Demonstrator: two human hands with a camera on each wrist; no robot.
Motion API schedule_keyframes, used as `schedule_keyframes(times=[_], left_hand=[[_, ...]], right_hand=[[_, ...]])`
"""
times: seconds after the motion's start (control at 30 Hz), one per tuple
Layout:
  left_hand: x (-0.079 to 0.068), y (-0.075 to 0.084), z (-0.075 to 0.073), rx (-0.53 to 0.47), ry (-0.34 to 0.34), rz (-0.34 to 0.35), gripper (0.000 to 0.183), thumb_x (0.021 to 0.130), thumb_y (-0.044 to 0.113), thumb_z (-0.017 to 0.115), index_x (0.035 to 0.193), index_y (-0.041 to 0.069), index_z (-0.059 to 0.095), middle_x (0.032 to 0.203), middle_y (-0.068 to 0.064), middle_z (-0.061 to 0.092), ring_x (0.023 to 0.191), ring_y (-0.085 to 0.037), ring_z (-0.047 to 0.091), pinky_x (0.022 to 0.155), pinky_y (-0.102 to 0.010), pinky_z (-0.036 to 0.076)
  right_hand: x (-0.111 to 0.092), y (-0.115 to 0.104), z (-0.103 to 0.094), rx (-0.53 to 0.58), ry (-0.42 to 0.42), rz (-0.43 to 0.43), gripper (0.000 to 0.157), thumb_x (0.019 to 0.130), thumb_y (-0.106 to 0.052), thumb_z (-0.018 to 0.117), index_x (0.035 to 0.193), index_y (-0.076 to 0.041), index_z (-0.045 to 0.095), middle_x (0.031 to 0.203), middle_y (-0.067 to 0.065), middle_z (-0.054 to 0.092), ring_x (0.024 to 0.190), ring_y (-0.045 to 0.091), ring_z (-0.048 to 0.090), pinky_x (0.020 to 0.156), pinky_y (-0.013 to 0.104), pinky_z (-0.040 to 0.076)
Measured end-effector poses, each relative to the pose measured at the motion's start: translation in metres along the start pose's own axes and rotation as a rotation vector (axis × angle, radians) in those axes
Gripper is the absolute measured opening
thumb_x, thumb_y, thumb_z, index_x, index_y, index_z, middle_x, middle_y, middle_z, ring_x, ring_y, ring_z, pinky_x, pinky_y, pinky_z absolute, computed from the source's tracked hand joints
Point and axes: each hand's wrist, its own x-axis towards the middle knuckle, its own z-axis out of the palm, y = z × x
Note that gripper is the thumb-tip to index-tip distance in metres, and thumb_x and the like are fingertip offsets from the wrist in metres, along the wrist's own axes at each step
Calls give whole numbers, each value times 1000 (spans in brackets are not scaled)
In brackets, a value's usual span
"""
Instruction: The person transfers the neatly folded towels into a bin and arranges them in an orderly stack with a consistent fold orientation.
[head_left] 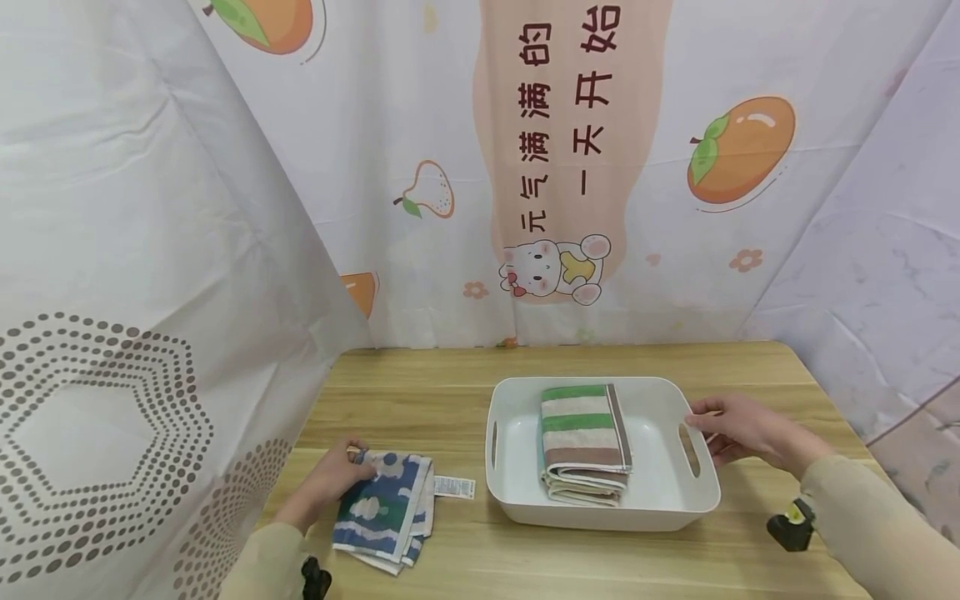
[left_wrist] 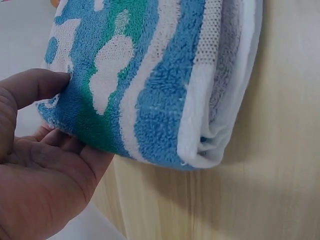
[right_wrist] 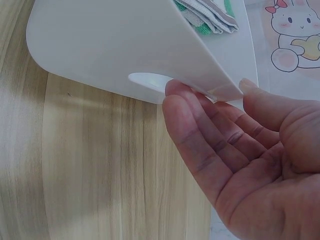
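A folded blue, green and white towel (head_left: 375, 510) lies at the left of the table, its white label sticking out to the right. My left hand (head_left: 336, 477) pinches its left edge; in the left wrist view the thumb (left_wrist: 42, 85) is on top and the fingers are underneath. To the right stands a white plastic basket (head_left: 517, 518) with a handle slot at each end. Inside it rests a folded striped towel (head_left: 581, 425) in green, white and brown. My right hand (head_left: 750, 429) grips the basket's right rim, thumb over the edge, fingers outside by the slot (right_wrist: 150, 80).
The wooden table (head_left: 450, 367) backs onto a printed curtain (head_left: 420, 275) with fruit and a rabbit. Another curtain (head_left: 105, 250) hangs along the left side. Bare wood shows between the blue towel and the basket.
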Motion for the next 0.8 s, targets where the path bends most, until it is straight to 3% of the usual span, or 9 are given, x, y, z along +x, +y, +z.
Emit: schedule_keyframes(times=[0.27, 0.53, 0.8], left_hand=[[-5, 14, -1, -46, -8, 55, 56, 93, 21, 73, 139, -1, 49, 143, -30, 49, 116, -34, 58, 104, -62, 44], [-6, 27, -2, -92, 5, 78, 60, 94, 21, 74, 141, -7, 51, 130, -23, 61, 104, -26, 64, 96, -50, 53], [-9, 39, -9, -103, 17, 89, 58, 96, 27, 72, 140, -6, 52, 141, -27, 52, 118, -35, 58, 104, -58, 47]], right_hand=[[-1, -1, 0, 3, -3, 3, 45, 108, -19, 52, 134, 17, 47, 89, 11, 71, 74, 22, 69, 66, 36, 62], [-1, -1, 0, -1, -9, -6, 48, 108, -20, 51, 136, 18, 46, 90, 12, 72, 77, 24, 70, 68, 38, 62], [-2, -1, -1, -7, -13, -4, 47, 108, -20, 51, 135, 18, 47, 90, 12, 72, 77, 23, 71, 69, 39, 62]])
